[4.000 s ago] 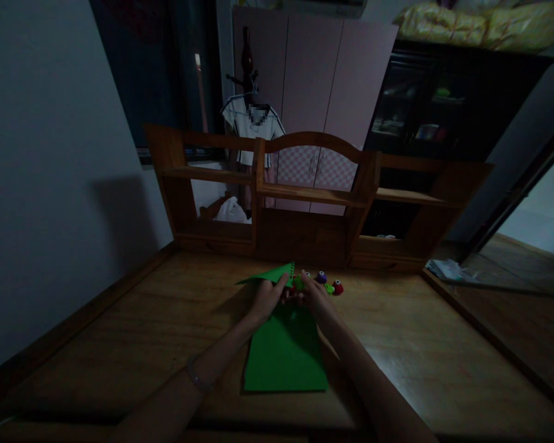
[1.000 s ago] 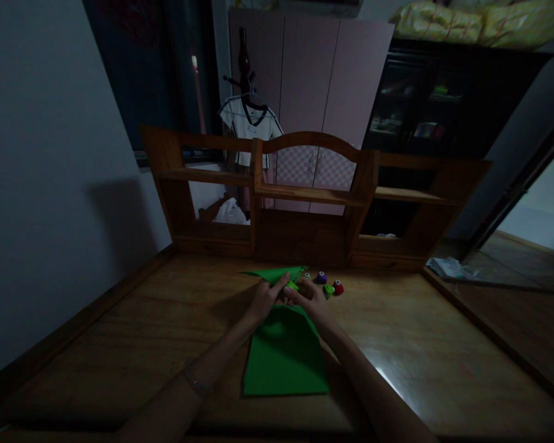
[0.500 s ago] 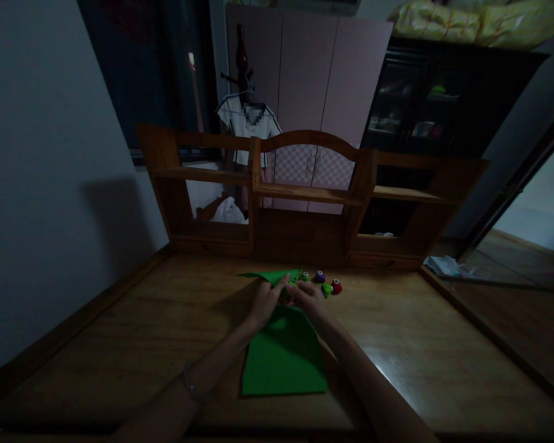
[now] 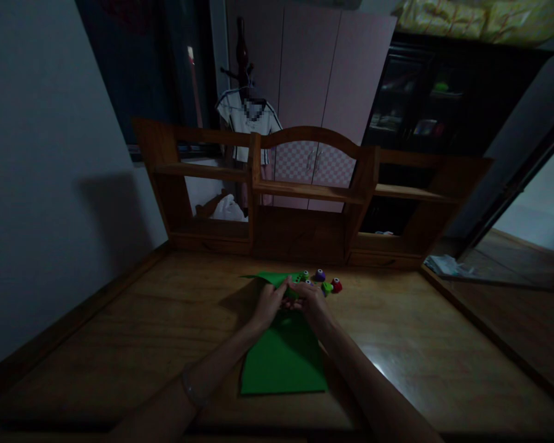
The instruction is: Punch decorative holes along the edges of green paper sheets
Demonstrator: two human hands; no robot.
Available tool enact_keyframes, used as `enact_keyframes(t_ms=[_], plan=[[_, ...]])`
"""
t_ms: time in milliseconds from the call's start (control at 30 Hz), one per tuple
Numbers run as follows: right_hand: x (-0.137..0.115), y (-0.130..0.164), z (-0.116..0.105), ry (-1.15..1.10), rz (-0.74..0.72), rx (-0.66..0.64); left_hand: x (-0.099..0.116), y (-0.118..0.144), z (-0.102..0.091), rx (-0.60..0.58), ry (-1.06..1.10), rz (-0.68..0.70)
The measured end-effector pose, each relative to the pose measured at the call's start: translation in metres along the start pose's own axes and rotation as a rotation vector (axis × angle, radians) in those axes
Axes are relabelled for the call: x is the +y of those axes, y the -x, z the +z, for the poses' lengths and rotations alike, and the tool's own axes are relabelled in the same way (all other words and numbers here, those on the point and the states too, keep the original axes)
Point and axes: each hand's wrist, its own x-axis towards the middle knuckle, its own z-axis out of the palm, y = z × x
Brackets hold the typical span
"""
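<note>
Both hands (image 4: 290, 299) — fingers pinched on green paper (image 4: 284, 363)

Sheet (image 4: 284, 363) lies mid-desk (image 4: 120, 344), running from near the front edge toward the back. Both hands meet on its far end, left hand (image 4: 268, 303) touching right hand (image 4: 308, 298). Punches (image 4: 325, 284) sit in a cluster just right of and behind the hands. Shelf unit (image 4: 305, 203) stands along the back edge. Papers (image 4: 445, 266) lie off the back right corner.
</note>
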Motion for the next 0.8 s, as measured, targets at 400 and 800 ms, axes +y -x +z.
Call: enact_keyframes(t_ms=[400, 800], plan=[[0.000, 0.000, -0.005, 0.080, -0.051, -0.053, 0.012, -0.001, -0.006, -0.079, 0.086, 0.009], [-0.004, -0.002, -0.005, 0.001, 0.058, -0.134, 0.023, 0.000, -0.009, 0.044, 0.051, 0.023]])
